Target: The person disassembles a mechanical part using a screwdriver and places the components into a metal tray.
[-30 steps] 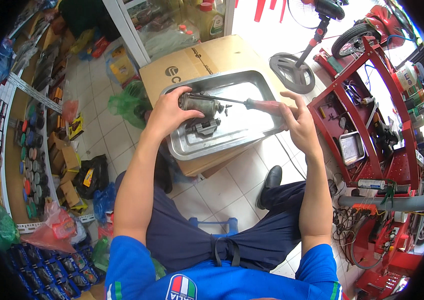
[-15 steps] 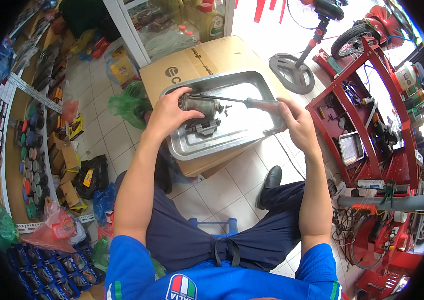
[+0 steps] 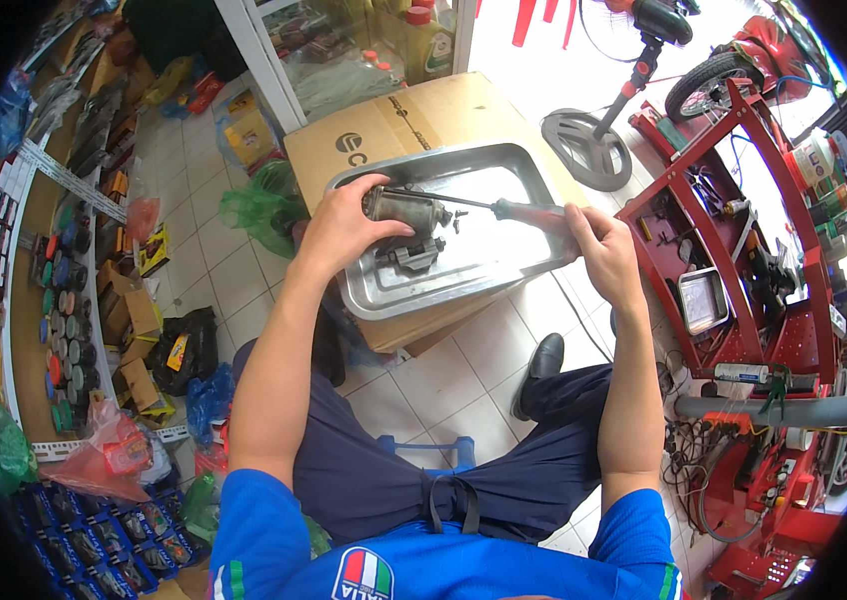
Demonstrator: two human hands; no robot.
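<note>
A shallow metal tray (image 3: 464, 302) holds a worn, cylindrical metal part (image 3: 408, 208) that looks like a small motor. My left hand (image 3: 342, 228) is closed around its left end, thumb in front and fingers behind. In my right hand (image 3: 608, 252), at the tray's right side, is the handle of a long screwdriver (image 3: 534, 214). Its shaft runs left across the tray to the far side of the cylinder, where my left fingers partly hide the tip. A dark grey metal piece (image 3: 418, 256) lies just in front of the cylinder, and small screws (image 3: 459, 218) lie to its right.
The tray rests on a cardboard box (image 3: 414, 112), with a glass cabinet (image 3: 344, 75) behind. A fan stand (image 3: 589, 150) and a red tool cart (image 3: 724, 210) are on the right. Shelves (image 3: 64, 320) of packaged goods line the left. My knees flank a blue stool (image 3: 459, 455).
The view has shifted slightly. Both hands keep their grips, and the screwdriver and the cylindrical part hold nearly the same position in the tray.
</note>
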